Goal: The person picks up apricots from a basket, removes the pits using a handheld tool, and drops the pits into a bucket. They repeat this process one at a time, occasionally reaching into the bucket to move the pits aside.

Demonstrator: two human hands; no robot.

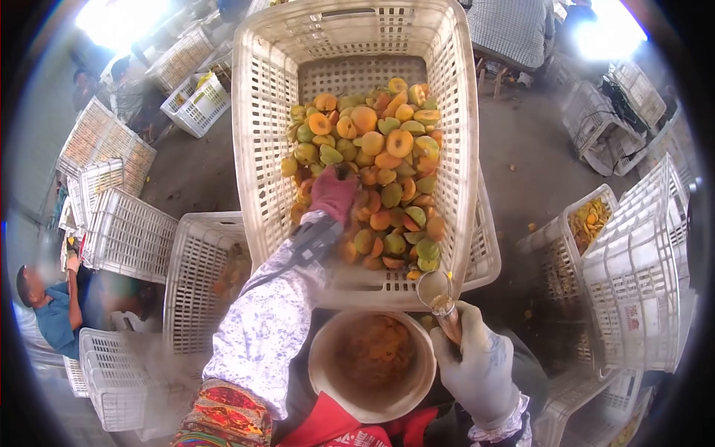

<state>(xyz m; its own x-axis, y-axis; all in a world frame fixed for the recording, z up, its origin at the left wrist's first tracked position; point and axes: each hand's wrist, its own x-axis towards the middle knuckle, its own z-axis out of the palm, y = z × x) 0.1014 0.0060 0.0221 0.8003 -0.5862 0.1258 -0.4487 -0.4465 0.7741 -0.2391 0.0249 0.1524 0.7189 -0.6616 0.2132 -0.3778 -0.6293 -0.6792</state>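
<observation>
A large white plastic crate (262,149) stands before me, holding a heap of apricots (365,119), green to orange, many cut open with hollow orange flesh showing. My left hand (334,195), in a reddish glove, reaches down into the heap; its dark fingertips are partly hidden among the fruit, and I cannot tell whether they grip a piece. Beside the crate's near right corner, my right hand (477,365), in a pale glove, is closed round the handle of a ring-headed metal pitting tool (439,298). Between my forearms sits a round white bucket (322,357) with orange-brown pulpy contents.
Beneath the fruit crate is another white crate (488,249). A crate (197,276) stands at its left. Stacked crates (633,276) line the right, one holding yellow-orange pieces (588,223). A person in a blue shirt (59,313) is at far left, near more crates (130,231).
</observation>
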